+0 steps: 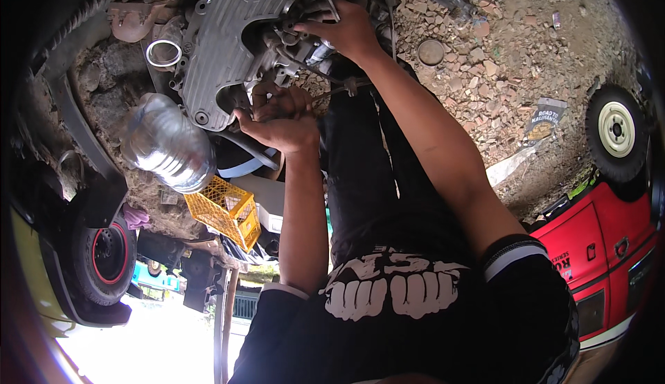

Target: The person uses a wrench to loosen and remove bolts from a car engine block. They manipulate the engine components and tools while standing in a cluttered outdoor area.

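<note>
A ribbed grey engine cover (pixel 222 45) fills the upper middle of the head view, with round bolts near its ends. My left hand (pixel 280 114) is at the cover's lower right edge, fingers curled in among dark engine parts and thumb against the edge. What those fingers grip is hidden. Farther up, my right hand (pixel 346 31) reaches into the engine's side, its fingers bent around small metal parts. A thin metal rod (pixel 330 2) shows beside its fingers; whether the hand holds it I cannot tell.
Left of the engine lies a large clear plastic bottle (pixel 173 141), with a yellow crate (pixel 225 211) below it. A metal ring (pixel 163 53) sits by the cover. Stony ground (pixel 457 72) lies right, with a round lid (pixel 430 52) and a red vehicle (pixel 589 245).
</note>
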`<state>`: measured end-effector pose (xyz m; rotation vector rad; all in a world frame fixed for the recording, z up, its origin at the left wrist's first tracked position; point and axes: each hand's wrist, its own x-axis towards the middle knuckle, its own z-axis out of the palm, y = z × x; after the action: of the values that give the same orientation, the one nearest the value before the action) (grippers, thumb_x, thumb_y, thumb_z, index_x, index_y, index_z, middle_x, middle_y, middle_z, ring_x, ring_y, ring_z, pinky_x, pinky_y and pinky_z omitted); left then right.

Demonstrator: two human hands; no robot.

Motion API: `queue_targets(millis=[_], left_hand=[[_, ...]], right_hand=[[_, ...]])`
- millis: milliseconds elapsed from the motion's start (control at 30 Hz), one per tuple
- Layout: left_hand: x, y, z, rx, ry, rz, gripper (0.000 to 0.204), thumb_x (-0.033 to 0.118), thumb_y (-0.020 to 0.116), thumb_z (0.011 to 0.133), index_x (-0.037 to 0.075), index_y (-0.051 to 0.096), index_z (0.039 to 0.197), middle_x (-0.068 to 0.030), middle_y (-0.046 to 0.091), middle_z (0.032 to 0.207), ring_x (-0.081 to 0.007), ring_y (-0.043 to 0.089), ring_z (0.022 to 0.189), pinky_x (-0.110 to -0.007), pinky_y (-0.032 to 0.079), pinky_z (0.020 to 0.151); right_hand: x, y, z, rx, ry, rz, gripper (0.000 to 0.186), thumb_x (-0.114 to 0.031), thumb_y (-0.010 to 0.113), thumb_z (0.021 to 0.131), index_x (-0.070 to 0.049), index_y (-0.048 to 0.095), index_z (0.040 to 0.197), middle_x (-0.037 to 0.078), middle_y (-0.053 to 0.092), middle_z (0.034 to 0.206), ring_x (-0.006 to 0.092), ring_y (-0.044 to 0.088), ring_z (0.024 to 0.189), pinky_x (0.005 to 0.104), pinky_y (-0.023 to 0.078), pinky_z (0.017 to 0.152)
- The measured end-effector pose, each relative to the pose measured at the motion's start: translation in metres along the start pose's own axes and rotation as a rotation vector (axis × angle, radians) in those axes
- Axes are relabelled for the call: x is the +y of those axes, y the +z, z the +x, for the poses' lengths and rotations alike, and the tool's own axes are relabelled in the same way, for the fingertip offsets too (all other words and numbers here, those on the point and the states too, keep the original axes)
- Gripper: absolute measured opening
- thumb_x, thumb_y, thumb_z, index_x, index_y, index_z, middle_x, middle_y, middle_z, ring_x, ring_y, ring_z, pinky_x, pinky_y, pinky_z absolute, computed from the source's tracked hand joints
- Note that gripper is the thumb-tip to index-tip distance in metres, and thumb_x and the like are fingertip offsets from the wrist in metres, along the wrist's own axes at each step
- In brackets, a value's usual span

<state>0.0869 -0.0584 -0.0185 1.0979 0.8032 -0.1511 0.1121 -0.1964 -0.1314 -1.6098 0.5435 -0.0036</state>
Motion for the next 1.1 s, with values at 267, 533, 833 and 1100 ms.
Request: queue_targets(millis=[267,533,833,1100], left_hand=[[0.0,-0.005,0.001,-0.054,0.042,0.046,0.07,0.073,0.03,0.091,0.007,0.054,0.085,-0.0001,0.022,0.041,-0.016,0.023,0.04,-0.032,0.024,0.044],[0.001,-0.004,0.0,-0.125,-0.003,-0.078,0.07,0.073,0.032,0.091,0.006,0.049,0.083,-0.0024,0.025,0.041,-0.0155,0.022,0.04,-0.032,0.023,0.045],[-0.002,-0.009,0.002,-0.186,0.046,-0.041,0.068,0.071,0.033,0.091,0.008,0.058,0.086,0.0019,0.017,0.045,-0.0143,0.018,0.043,-0.032,0.024,0.045],[0.0,-0.008,0.002,-0.185,0.033,-0.008,0.066,0.071,0.032,0.09,0.01,0.056,0.084,0.002,0.017,0.044,-0.0153,0.02,0.043,-0.032,0.024,0.045]], right_hand=[[-0.022,-0.013,-0.018,0.193,0.349,0.346,0.033,-0.03,0.077,0.087,-0.004,0.07,0.105,0.002,0.065,0.074,0.0065,0.053,0.052,0.0243,0.039,0.044],[-0.035,-0.007,0.038,0.376,0.617,0.675,0.016,-0.019,0.069,0.093,-0.008,0.062,0.085,-0.002,0.055,0.064,0.0093,0.047,0.047,0.024,0.037,0.041],[-0.016,-0.007,0.046,0.254,0.368,0.885,0.025,-0.009,0.07,0.091,-0.006,0.064,0.114,0.005,0.07,0.1,0.0158,0.067,0.082,0.0315,0.052,0.061],[-0.008,0.0,0.048,0.453,0.224,0.516,0.013,-0.014,0.073,0.088,-0.009,0.065,0.097,-0.001,0.058,0.069,0.0082,0.047,0.049,0.0256,0.035,0.045]])
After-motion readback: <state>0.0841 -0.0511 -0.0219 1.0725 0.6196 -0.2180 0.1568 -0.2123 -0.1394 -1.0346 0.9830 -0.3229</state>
